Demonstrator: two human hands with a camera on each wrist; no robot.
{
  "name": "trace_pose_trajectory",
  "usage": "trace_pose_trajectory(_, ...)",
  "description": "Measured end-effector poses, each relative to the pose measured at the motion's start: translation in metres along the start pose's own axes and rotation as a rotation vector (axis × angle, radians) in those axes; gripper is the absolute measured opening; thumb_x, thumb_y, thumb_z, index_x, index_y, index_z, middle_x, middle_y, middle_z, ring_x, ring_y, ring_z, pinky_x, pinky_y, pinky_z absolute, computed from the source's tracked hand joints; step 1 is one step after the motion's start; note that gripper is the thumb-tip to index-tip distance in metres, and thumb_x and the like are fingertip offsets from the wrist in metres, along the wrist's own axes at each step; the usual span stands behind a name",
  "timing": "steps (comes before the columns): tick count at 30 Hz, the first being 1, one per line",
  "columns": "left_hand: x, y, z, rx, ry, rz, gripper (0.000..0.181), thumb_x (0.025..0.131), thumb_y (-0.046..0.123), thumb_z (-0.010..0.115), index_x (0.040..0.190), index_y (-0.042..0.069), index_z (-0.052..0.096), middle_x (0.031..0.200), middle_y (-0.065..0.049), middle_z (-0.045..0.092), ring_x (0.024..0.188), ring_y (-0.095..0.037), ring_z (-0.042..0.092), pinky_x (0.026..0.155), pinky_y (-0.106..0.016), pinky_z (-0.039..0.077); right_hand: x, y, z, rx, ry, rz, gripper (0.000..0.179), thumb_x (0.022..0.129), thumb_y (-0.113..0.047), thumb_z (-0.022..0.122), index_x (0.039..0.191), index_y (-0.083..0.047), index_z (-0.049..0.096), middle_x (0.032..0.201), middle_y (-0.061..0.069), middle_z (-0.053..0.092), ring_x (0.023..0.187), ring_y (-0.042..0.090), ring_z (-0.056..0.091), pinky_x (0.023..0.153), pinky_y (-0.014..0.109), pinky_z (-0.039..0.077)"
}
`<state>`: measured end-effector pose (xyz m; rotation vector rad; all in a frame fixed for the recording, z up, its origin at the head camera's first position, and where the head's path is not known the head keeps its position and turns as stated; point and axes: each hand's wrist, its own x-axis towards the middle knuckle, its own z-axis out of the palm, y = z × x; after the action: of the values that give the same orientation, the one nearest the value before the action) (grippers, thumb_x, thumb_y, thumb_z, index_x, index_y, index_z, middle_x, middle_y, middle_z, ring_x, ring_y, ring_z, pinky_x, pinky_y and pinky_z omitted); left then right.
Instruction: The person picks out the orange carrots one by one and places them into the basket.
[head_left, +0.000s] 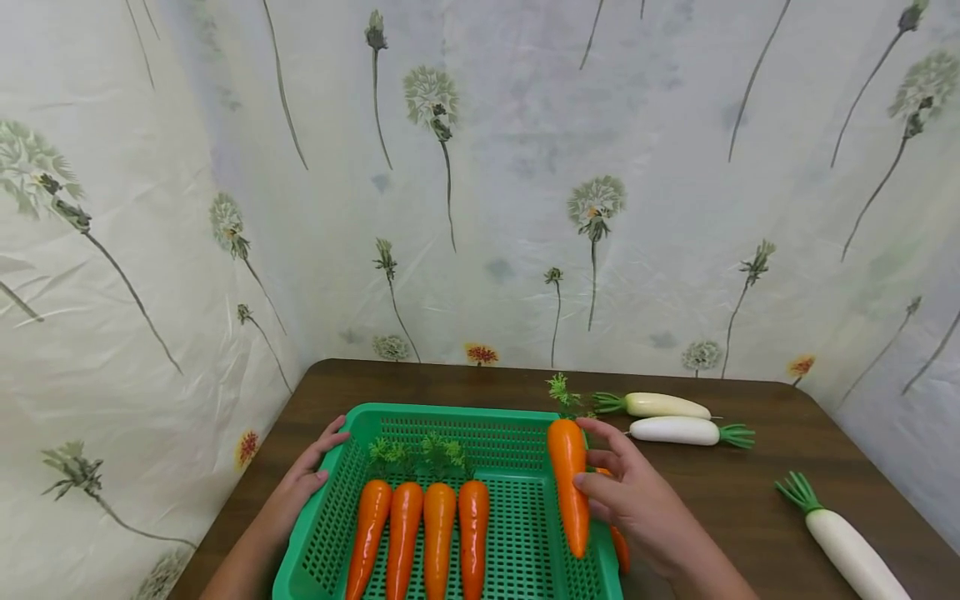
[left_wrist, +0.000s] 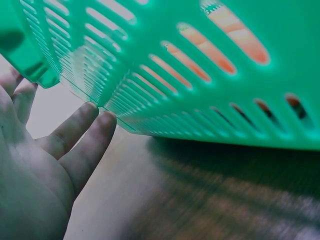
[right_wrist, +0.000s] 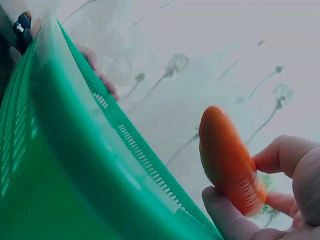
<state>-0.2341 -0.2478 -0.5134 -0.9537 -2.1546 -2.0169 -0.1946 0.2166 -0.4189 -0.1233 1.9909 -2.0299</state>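
Note:
A green plastic basket (head_left: 450,411) with slotted sides stands on the brown table. Inside it, on the left, several orange carrots (head_left: 407,533) with leafy green tops lie side by side. My left hand (head_left: 303,479) rests against the basket's left side; in the left wrist view its fingertips (left_wrist: 89,111) touch the slotted wall. Above the basket's right rim, my right hand (head_left: 637,500) pinches a carrot (head_left: 570,487) between thumb and fingers, its tip pointing down toward me. Partly hidden behind that hand and the rim, another carrot (head_left: 621,550) lies outside the basket.
Two white radishes (head_left: 667,406) with green tops lie on the table (head_left: 757,492) behind and right of the basket. A third white radish (head_left: 855,550) lies at the far right. Fabric printed with dandelions (head_left: 510,208) hangs behind and at the sides.

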Motion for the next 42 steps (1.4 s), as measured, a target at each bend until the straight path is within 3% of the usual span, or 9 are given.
trace_pose_trajectory(3,-0.001,-0.001,0.0,-0.006,0.0,0.007,0.048,0.108,0.002,0.029,0.154,-0.015,0.031,0.173,0.011,0.02,0.151,0.013,0.02,0.112,-0.009,0.028,0.001,-0.002,0.004,-0.009,-0.003,0.009,0.075,0.099,-0.007,0.061,0.163,-0.02,0.023,0.149,0.03,0.038,0.115,0.034,0.063,0.093,0.048,0.059)
trace_pose_trajectory(10,0.003,-0.005,0.001,-0.029,-0.015,0.089,0.048,0.105,-0.005,0.029,0.15,-0.019,0.033,0.172,0.01,0.022,0.152,0.008,0.023,0.113,-0.013,0.031,0.002,-0.014,0.015,-0.025,0.033,0.0,0.077,0.098,-0.005,0.063,0.163,-0.021,0.025,0.146,0.029,0.038,0.113,0.033,0.063,0.091,0.047,0.06)
trace_pose_trajectory(16,0.0,-0.007,0.001,-0.015,0.0,0.053,0.047,0.106,-0.002,0.03,0.151,-0.018,0.032,0.174,0.007,0.019,0.152,0.01,0.022,0.112,-0.011,0.03,0.007,-0.02,0.022,-0.047,0.021,0.032,0.079,0.097,-0.005,0.064,0.164,-0.019,0.025,0.147,0.03,0.037,0.108,0.032,0.066,0.089,0.046,0.061)
trace_pose_trajectory(22,0.005,-0.007,0.005,-0.029,-0.008,0.006,0.047,0.109,0.001,0.03,0.153,-0.016,0.031,0.174,0.009,0.018,0.152,0.012,0.019,0.113,-0.011,0.028,0.007,-0.014,0.025,-0.082,0.076,0.063,0.077,0.094,-0.002,0.064,0.161,-0.018,0.031,0.145,0.03,0.04,0.103,0.032,0.069,0.086,0.046,0.061)
trace_pose_trajectory(27,0.005,-0.007,0.002,-0.015,0.001,-0.014,0.047,0.109,0.003,0.031,0.153,-0.014,0.033,0.174,0.009,0.018,0.151,0.013,0.019,0.112,-0.01,0.027,0.01,-0.012,0.03,-0.088,0.043,0.06,0.079,0.091,-0.002,0.066,0.16,-0.016,0.031,0.143,0.03,0.04,0.1,0.032,0.069,0.086,0.046,0.06)
trace_pose_trajectory(36,0.005,-0.006,-0.002,-0.021,-0.016,0.087,0.048,0.105,-0.004,0.03,0.152,-0.016,0.034,0.172,0.012,0.022,0.152,0.009,0.022,0.113,-0.012,0.03,0.015,-0.007,0.039,-0.129,0.014,0.089,0.08,0.089,0.0,0.067,0.16,-0.016,0.033,0.142,0.029,0.044,0.098,0.031,0.067,0.079,0.045,0.061)
trace_pose_trajectory(42,0.004,-0.007,-0.002,-0.036,-0.013,0.086,0.048,0.105,-0.005,0.03,0.151,-0.017,0.034,0.173,0.011,0.021,0.152,0.008,0.022,0.113,-0.012,0.031,0.016,-0.006,0.041,-0.168,0.016,0.096,0.081,0.088,0.0,0.068,0.159,-0.016,0.035,0.142,0.029,0.045,0.097,0.031,0.067,0.077,0.045,0.061)
